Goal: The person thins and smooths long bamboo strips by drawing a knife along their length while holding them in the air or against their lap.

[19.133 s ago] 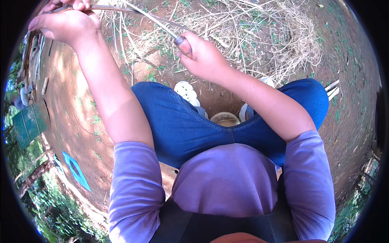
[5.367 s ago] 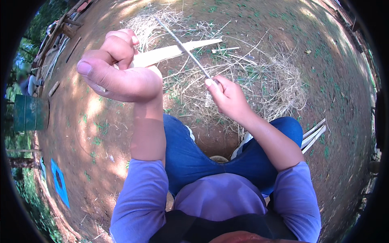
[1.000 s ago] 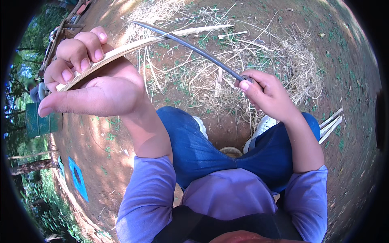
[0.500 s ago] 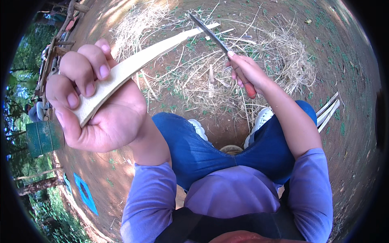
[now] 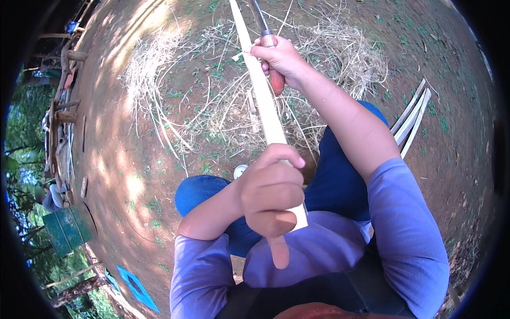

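The left hand [image 5: 273,191] is curled tightly round the near end of a pale wood strip [image 5: 264,101], which slants away above scattered straw [image 5: 345,58]. The right hand [image 5: 287,59] is wrapped round a red-handled knife [image 5: 277,83], its thumb apparently touching the strip's edge.
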Demonstrator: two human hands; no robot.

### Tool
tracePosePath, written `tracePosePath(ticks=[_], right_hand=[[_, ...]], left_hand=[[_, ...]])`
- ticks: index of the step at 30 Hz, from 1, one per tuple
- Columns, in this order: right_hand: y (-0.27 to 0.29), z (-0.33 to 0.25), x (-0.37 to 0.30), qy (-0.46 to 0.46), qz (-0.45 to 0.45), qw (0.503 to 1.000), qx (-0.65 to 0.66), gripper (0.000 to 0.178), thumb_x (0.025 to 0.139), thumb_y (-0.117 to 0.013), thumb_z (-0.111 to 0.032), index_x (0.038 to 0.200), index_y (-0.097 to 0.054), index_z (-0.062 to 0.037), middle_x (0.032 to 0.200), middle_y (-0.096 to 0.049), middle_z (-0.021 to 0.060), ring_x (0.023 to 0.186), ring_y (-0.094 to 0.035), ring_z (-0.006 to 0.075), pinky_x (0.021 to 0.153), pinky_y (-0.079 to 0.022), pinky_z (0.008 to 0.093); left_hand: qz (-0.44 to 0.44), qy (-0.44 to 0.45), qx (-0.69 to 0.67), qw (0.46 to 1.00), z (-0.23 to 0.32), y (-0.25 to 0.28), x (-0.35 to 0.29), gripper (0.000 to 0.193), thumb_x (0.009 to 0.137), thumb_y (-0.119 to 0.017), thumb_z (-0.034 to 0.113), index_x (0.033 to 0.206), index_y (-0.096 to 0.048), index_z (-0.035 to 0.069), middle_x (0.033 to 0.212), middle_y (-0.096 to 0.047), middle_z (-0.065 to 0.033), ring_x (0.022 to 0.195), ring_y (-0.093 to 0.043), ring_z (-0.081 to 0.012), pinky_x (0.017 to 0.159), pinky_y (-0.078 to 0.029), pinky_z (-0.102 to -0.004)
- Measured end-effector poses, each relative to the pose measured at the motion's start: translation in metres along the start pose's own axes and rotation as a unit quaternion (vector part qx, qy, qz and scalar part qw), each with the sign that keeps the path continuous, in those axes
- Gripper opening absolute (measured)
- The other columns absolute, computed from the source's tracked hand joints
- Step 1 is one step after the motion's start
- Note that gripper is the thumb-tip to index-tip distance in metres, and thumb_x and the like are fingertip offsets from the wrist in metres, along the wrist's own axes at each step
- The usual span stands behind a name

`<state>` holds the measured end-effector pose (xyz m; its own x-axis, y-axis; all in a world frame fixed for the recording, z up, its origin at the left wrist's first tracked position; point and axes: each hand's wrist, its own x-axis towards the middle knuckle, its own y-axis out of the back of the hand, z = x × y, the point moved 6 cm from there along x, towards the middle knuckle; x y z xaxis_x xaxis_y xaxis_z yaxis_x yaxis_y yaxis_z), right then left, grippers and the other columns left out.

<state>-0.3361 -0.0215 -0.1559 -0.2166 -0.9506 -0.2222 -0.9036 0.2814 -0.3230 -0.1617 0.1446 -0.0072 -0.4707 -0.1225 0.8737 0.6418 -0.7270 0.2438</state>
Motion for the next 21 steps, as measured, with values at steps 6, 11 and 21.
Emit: tracePosePath(ticks=[6, 11, 21], right_hand=[[0.016, -0.039, -0.009, 0.118, -0.014, 0.991, -0.066, 0.052, 0.081, -0.088, -0.017, 0.119, -0.054, -0.0042, 0.085, -0.065, 0.0013, 0.062, -0.056, 0.0056, 0.056, -0.048, 0.0223], [-0.010, -0.039, -0.040, 0.141, -0.061, 0.975, -0.162, 0.054, 0.078, -0.090, -0.023, 0.116, -0.059, -0.0012, 0.090, -0.069, 0.0045, 0.063, -0.062, 0.0092, 0.054, -0.051, 0.0250], [-0.035, -0.007, -0.058, 0.129, -0.084, 0.967, -0.205, 0.041, 0.085, -0.086, -0.029, 0.108, -0.063, -0.0045, 0.089, -0.071, 0.0014, 0.061, -0.060, 0.0054, 0.053, -0.049, 0.0231]], left_hand=[[0.195, 0.171, -0.131, 0.957, -0.088, 0.026, -0.051, 0.059, 0.105, -0.041, 0.065, 0.104, -0.051, 0.007, 0.095, -0.052, -0.0084, 0.091, -0.056, -0.0221, 0.095, -0.049, -0.0460], [0.330, 0.435, 0.072, 0.834, -0.148, 0.106, -0.056, 0.059, 0.110, -0.042, 0.052, 0.139, -0.044, 0.001, 0.134, -0.053, -0.0197, 0.103, -0.061, -0.0245, 0.099, -0.050, -0.0428], [0.284, 0.457, -0.149, 0.830, -0.185, 0.151, -0.071, 0.041, 0.104, -0.063, 0.017, 0.141, -0.053, 0.001, 0.112, -0.070, -0.0094, 0.093, -0.068, -0.0186, 0.087, -0.059, -0.0361]])
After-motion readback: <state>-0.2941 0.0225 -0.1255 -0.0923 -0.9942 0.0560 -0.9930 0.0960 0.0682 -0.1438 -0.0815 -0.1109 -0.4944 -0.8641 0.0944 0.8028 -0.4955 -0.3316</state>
